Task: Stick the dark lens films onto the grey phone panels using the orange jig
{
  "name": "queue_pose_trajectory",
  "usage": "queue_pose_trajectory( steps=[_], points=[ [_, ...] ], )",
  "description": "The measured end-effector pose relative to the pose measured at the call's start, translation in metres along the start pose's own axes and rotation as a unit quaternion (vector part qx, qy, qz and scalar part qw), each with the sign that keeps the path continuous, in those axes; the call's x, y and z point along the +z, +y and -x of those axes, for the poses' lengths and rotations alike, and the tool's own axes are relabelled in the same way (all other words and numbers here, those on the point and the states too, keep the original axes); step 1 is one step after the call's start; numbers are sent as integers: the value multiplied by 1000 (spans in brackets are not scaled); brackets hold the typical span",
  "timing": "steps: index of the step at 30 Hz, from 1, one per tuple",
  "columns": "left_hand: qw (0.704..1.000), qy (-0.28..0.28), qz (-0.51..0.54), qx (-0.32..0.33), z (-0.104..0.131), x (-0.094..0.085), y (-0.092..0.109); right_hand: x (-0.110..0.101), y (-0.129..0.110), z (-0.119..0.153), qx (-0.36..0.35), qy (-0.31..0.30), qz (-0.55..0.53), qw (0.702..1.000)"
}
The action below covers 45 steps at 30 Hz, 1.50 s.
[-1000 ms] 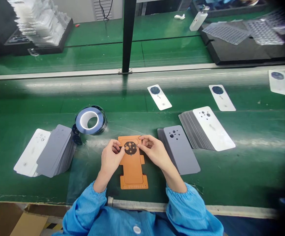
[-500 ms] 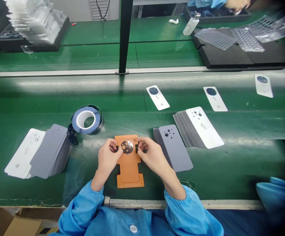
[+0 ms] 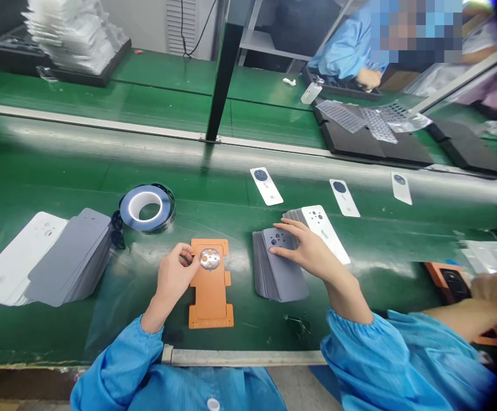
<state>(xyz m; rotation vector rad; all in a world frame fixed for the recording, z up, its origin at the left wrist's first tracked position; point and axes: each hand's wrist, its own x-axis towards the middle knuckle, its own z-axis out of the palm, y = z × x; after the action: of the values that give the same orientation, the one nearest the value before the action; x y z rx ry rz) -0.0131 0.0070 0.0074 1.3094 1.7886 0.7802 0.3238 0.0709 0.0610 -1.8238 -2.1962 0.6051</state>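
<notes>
My left hand [image 3: 174, 275] is at the upper left of an orange fixture plate [image 3: 211, 297], thumb and fingers pinched on the left edge of a round film with camera holes [image 3: 209, 258]. That film lies over the upper part of the plate and reflects light. Over to the right, my right hand [image 3: 306, 245] reaches across a fanned stack of grey phone back panels [image 3: 289, 282]. Its thumb and index finger are spread apart around the camera-hole end of the top panel, and the thumb rests at that panel's left edge.
A blue tape roll [image 3: 148, 208] lies behind my left hand. White and grey panels [image 3: 71, 257] are piled at left; a white-topped panel stack [image 3: 327, 234] stands behind my right hand. White panels [image 3: 266, 185] lie farther back. A co-worker's arm [image 3: 457, 319] is at right.
My right hand has left the round film and moved right to the grey panel stack. My left hand stays at the film. The view has turned right, bringing co-workers into sight.
</notes>
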Motion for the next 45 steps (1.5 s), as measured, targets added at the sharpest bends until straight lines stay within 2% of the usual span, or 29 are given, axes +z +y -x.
queue_pose_trajectory(
  steps=[3, 7, 10, 12, 15, 19, 21, 23, 26, 29, 31, 34, 38, 42, 45],
  points=[
    [1000, -2, 16, 16, 7, -8, 1, -15, -11, 10, -5, 74, -18, 997],
    [999, -10, 9, 36, 25, -22, -1, -49, -36, 28, 83, 161, -93, 979],
    [998, -19, 4, 56, 40, -28, -5, -52, -65, 36, 110, 229, -179, 951],
    [995, -39, 3, 90, 47, -30, -10, -33, -87, 34, 88, 215, -248, 941],
    [985, -88, -8, 145, 55, -28, -17, 16, -117, 25, 57, 118, -338, 932],
    [975, -134, -46, 171, 57, -24, -22, 76, -136, 14, 55, 29, -424, 903],
    [972, -141, -73, 173, 57, -22, -22, 91, -137, 13, 51, 14, -452, 890],
    [970, -138, -100, 176, 56, -19, -22, 97, -136, 14, 40, 14, -459, 887],
    [966, -124, -125, 189, 54, -16, -25, 99, -131, 15, 4, 19, -403, 915],
    [961, -111, -147, 208, 54, -14, -28, 103, -126, 15, -66, 49, -275, 958],
    [954, -107, -175, 219, 54, -14, -27, 107, -123, 14, -109, 82, -176, 975],
    [937, -112, -231, 238, 54, -11, -20, 116, -121, 17, -154, 111, -46, 981],
    [921, -108, -281, 246, 50, -3, -7, 126, -125, 31, -167, 125, 72, 975],
    [918, -94, -299, 244, 47, 4, 3, 135, -132, 44, -142, 116, 115, 976],
    [914, -85, -308, 251, 46, 4, 8, 134, -136, 45, -125, 103, 114, 980]
  ],
)
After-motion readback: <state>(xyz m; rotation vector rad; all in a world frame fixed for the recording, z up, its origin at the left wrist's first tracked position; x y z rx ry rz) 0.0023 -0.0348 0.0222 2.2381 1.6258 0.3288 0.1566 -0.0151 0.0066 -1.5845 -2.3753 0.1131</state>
